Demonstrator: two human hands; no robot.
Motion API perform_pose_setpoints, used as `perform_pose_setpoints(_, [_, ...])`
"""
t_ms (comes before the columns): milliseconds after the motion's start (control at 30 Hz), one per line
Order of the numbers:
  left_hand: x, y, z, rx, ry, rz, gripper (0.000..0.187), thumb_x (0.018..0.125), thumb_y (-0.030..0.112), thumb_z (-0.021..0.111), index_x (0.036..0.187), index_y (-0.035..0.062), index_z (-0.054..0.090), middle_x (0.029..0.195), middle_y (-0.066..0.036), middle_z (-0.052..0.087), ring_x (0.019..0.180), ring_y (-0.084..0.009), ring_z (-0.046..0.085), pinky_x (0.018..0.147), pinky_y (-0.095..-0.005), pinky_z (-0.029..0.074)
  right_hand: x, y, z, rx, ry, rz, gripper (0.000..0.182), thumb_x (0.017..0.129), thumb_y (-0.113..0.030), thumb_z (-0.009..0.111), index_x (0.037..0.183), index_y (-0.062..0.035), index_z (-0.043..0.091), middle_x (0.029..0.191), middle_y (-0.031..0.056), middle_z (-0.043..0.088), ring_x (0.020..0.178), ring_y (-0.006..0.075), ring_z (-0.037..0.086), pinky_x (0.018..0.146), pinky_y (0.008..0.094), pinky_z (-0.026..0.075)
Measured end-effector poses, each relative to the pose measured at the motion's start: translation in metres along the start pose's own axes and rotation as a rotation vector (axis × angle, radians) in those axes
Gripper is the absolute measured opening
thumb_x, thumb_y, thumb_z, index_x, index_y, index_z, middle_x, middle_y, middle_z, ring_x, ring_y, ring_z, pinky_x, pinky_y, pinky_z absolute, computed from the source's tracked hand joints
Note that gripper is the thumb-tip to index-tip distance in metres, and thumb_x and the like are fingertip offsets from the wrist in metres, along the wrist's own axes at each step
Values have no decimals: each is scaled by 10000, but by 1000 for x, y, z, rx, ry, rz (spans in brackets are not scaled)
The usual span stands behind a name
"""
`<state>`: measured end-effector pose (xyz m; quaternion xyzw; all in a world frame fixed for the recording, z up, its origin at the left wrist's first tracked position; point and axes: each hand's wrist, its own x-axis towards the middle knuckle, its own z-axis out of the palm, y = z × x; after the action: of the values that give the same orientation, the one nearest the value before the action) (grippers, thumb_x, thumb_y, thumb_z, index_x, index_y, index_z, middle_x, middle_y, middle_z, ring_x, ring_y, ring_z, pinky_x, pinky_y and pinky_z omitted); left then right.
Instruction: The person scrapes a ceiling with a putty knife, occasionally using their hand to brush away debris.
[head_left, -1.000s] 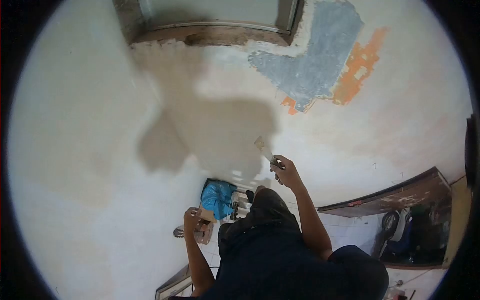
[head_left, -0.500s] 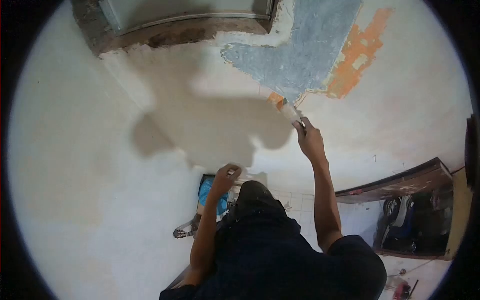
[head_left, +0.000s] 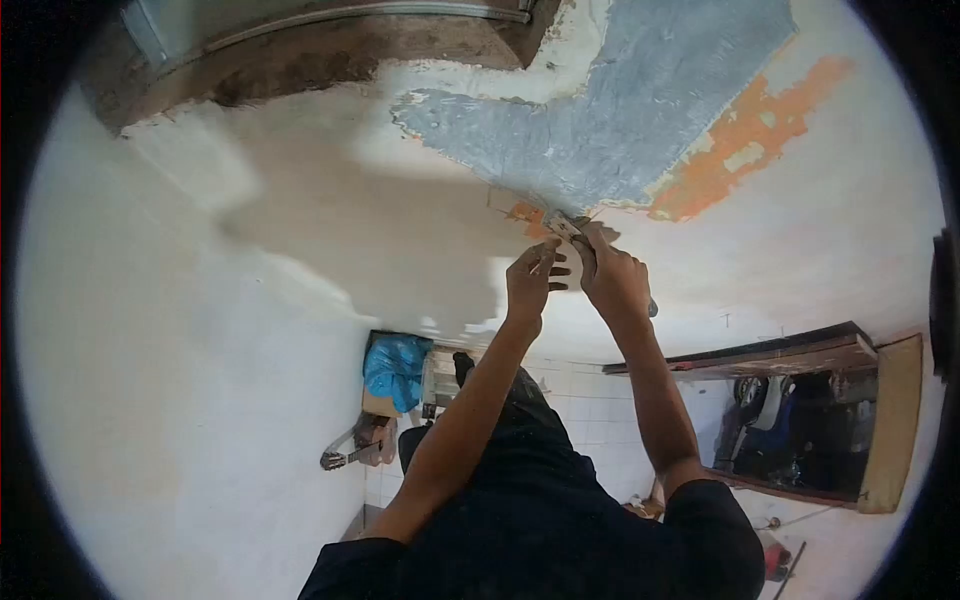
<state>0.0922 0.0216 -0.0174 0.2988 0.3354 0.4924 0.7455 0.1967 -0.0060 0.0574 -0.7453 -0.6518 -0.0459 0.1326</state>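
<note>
My right hand (head_left: 617, 282) is wrapped around a scraper (head_left: 563, 226), its blade pointing up and left against the wall and the dark handle end showing below the palm. The blade lies by a small orange patch (head_left: 528, 217), just under the lower edge of a grey bare area (head_left: 600, 120) where the pale coating is gone. Close beside the blade is my left hand (head_left: 530, 285), its fingers apart and some stretched toward the right. The index fingertip comes right up to the scraper's lower edge.
A larger orange strip (head_left: 750, 145) runs along the grey area's right side. Above is a recessed frame with a rough brown edge (head_left: 330, 65). Below are a blue plastic bag (head_left: 397, 370), a guitar (head_left: 350, 455), and a doorway (head_left: 800, 425) with a motorbike beyond.
My left hand has risen from low on the wall to beside the scraper, its fingers uncurling. My right hand has turned the scraper flatter, with the blade still near the grey area's edge.
</note>
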Motion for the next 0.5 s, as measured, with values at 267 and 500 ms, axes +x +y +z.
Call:
perform_pose_setpoints(267, [14,-18,15,-354,-4,-55,222,938,229,496,986,33,588,877,-62,628,760,-151,616,617,-281,501,7,3,1,-6,-46,-74,157,903,-248,486,944,-105,537,655,139,625,604,338,622,523,438,483])
perform_pose_setpoints(500, [20,-25,20,-525,-13,-117,207,941,240,493,970,65,599,854,-29,616,778,-124,582,624,-271,460,5,-7,7,-8,-54,-16,204,901,-248,487,863,-49,509,659,137,630,602,338,628,517,439,487])
